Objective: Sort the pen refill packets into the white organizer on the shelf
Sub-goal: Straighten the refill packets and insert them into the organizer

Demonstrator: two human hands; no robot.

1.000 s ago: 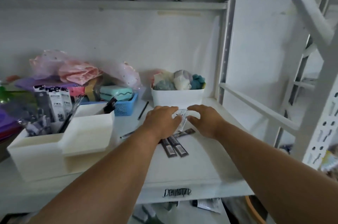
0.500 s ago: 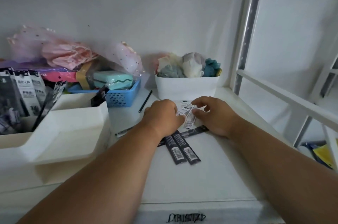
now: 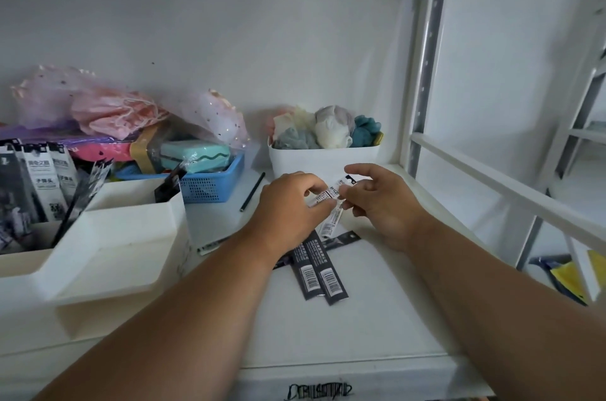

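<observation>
Both hands, left hand (image 3: 288, 204) and right hand (image 3: 377, 200), are pinching slim white paper-labelled refill packets (image 3: 331, 204) with curled fingers. Two flat dark barcode packets (image 3: 319, 272) are lying underneath on the white shelf (image 3: 377, 318)

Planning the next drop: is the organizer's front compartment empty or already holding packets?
Empty as far as visible: the white organizer front compartment shows bare white floor, while packets stand upright in its rear section.
</observation>
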